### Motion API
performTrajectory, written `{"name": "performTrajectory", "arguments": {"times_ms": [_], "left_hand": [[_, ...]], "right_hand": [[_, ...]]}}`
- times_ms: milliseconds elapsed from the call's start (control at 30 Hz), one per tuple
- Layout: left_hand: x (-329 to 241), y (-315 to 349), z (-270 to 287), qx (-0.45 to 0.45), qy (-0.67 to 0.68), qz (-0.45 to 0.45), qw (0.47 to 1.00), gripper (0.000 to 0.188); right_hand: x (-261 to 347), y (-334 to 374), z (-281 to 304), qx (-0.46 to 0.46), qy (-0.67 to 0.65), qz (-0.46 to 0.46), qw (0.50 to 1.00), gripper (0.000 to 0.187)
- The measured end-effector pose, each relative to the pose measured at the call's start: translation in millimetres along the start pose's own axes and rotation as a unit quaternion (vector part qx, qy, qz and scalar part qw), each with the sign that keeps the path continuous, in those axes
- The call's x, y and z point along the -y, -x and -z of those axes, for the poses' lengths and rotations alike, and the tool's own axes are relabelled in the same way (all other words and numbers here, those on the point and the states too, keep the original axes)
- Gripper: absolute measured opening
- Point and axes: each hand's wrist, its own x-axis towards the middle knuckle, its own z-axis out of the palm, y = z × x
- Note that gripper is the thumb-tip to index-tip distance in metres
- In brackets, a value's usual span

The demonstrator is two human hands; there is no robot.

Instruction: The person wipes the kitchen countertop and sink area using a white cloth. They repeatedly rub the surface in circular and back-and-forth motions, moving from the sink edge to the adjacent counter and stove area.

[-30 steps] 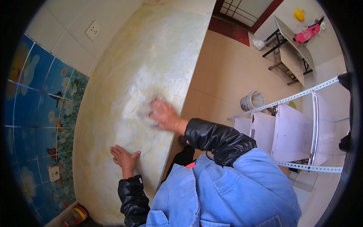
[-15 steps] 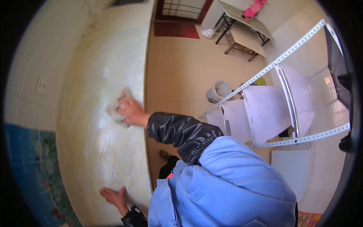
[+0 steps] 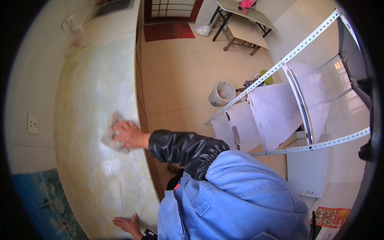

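My right hand [image 3: 129, 135] presses a crumpled greyish-beige cloth [image 3: 109, 141] onto a long, pale yellow-green countertop [image 3: 94, 84]. Its fingers are bent over the cloth, which sticks out beyond them on the left. A black sleeve cover runs up that forearm to a blue denim sleeve. Lower down, my left hand [image 3: 127, 225] rests on the same surface with fingers stretched and thumb apart, holding nothing. A thin crack-like line and glossy patches show on the countertop between the hands.
A dark sink [image 3: 113, 7] is set in the counter's far end. Wall tiles and a socket [image 3: 33, 124] border its left side. To the right stand a white bucket [image 3: 222, 94], a perforated metal frame [image 3: 276, 67] with pale panels, and folding tables [image 3: 246, 14] further back.
My right hand and the cloth have slid nearer to me along the countertop. My left hand also sits slightly lower in view, still flat. The whole view has shifted a little.
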Motion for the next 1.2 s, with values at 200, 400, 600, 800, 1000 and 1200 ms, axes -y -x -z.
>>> {"name": "performTrajectory", "arguments": {"times_ms": [200, 400, 600, 800, 1000, 1200], "left_hand": [[11, -33, -26, -0.036, 0.001, 0.027, 0.999, 0.136], [-132, -86, 57, 0.045, 0.156, -0.074, 0.984, 0.106], [-250, -143, 65, 0.137, 0.052, -0.005, 0.989, 0.126], [-277, -151, 49, 0.136, -0.071, 0.071, 0.986, 0.148], [-259, -163, 43, 0.209, -0.014, 0.075, 0.975, 0.152], [-232, -158, 23, 0.127, -0.016, 0.016, 0.992, 0.156]], "right_hand": [[-10, -17, 0, -0.007, 0.033, -0.034, 0.999, 0.046], [54, 27, -18, 0.078, -0.076, 0.148, 0.983, 0.045], [-24, -19, -8, 0.076, -0.061, 0.1, 0.99, 0.037], [-157, -103, 7, -0.044, 0.01, -0.042, 0.998, 0.03], [-136, -101, 7, -0.016, -0.024, 0.03, 0.999, 0.019], [-130, -92, 17, 0.014, -0.117, 0.14, 0.983, 0.017]]}}
